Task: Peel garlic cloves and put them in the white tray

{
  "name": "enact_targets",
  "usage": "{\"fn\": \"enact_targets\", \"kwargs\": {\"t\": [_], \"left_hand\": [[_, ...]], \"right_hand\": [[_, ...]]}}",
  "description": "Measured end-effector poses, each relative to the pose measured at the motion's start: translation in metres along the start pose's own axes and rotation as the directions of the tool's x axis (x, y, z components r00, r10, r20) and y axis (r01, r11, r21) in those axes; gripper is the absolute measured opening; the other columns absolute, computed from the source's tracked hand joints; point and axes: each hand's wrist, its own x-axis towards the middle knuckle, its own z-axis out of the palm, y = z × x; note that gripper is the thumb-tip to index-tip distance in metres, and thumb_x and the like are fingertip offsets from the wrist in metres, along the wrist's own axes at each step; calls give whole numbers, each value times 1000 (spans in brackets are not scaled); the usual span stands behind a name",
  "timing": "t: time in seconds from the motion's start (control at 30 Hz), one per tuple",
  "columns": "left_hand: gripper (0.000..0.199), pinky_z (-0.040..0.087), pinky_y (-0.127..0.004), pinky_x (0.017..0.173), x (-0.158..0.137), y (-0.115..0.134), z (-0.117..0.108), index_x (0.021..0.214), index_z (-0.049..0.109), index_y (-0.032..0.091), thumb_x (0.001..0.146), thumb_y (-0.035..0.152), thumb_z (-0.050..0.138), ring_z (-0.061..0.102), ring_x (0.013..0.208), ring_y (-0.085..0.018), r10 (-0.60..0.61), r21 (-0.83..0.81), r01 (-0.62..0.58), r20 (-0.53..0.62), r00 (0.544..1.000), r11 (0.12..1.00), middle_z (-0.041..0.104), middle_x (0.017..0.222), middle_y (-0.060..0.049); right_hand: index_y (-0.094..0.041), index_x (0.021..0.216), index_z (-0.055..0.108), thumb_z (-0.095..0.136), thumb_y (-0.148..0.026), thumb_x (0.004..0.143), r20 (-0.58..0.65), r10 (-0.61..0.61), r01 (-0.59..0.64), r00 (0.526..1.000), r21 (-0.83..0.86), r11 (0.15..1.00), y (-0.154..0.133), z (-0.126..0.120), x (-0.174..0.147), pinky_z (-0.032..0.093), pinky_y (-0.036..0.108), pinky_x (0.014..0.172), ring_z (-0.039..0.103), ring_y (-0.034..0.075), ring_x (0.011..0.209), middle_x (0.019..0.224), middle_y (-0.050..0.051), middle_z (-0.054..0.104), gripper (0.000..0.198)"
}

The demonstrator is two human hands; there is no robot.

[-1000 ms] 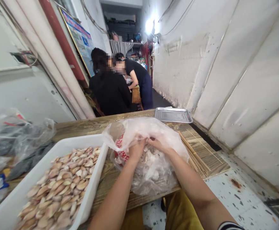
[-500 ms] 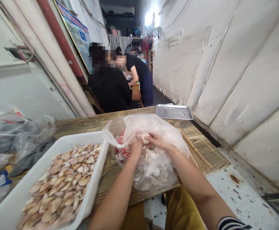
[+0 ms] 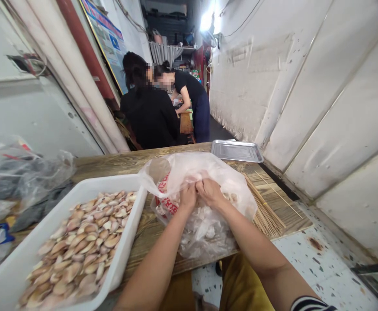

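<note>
Both of my hands are inside the mouth of a thin white plastic bag [image 3: 205, 162] with red lettering. My left hand [image 3: 188, 195] and my right hand [image 3: 209, 191] meet there, fingers curled and pressed together. A whitish garlic bulb showed between them half a second ago; now the fingers hide it. Loose papery garlic skins [image 3: 205, 222] lie in the bag below my hands. Left of the bag stands a white plastic tub [image 3: 142, 203] holding many separated, unpeeled garlic cloves [image 3: 81, 246].
The wooden table [image 3: 111, 166] carries a metal tray [image 3: 237, 151] at its far right and a bundle of thin wooden skewers [image 3: 267, 211]. Crumpled clear plastic bags [image 3: 46, 172] lie at left. Two people in black tops [image 3: 150, 116] are beyond the table, between walls.
My hands have drawn closer together and the fingers have curled in, covering the whitish bulb seen before. The view has shifted slightly.
</note>
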Motion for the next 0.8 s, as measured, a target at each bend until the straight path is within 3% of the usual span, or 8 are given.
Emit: {"fn": "enact_targets", "kwargs": {"t": [0.07,0.23,0.4,0.5,0.63,0.73,0.8], "left_hand": [[32,43,-29,70,-1,0,-2,63,61,17,76,35,39,57,72,-18,2,44,-3,17,1000,999,64,66,-4],[42,39,-27,60,-4,5,-6,54,58,16,78,45,39,55,62,-17,-5,166,-6,67,998,986,57,53,-3],[38,40,-25,64,-5,6,-8,64,61,15,76,47,44,55,65,-16,31,155,-43,79,996,987,58,57,-1],[36,41,-25,64,-1,3,-9,64,62,15,76,44,44,56,67,-16,-16,75,7,122,992,997,60,59,-2],[32,43,-27,66,4,3,-14,67,63,16,78,37,41,57,71,-17,-31,2,31,126,992,1000,61,60,-3],[29,43,-27,70,5,7,-17,75,63,16,77,36,43,57,75,-17,25,-47,-19,127,992,999,62,66,-3],[29,44,-26,70,5,8,-17,78,63,15,76,39,46,58,75,-17,47,-89,-31,189,981,996,63,68,-3]], "right_hand": [[-14,84,57,31,-27,87,36,5,-8,999,78,997,2,-5,1,38,23,64,51,13,64,65,2,55,29],[-19,101,52,42,-32,82,43,-117,96,992,340,936,22,-19,3,39,21,56,50,10,58,63,-4,52,25],[-20,89,50,51,-35,76,182,31,-122,983,515,849,37,-6,8,32,19,37,43,9,39,47,-7,45,20],[-20,85,47,55,-36,75,163,27,-131,986,673,728,34,-3,7,30,18,33,41,7,36,46,-8,44,21],[-21,90,44,58,-40,73,159,-36,-115,987,832,543,23,-11,3,41,20,37,50,9,40,55,-6,54,29],[-20,89,44,61,-38,70,156,20,-147,988,867,476,19,-14,4,50,26,48,58,12,49,59,-4,59,31],[-19,87,47,63,-36,69,176,84,-195,981,869,454,18,-13,5,52,28,54,60,13,52,61,-2,61,29]]}}
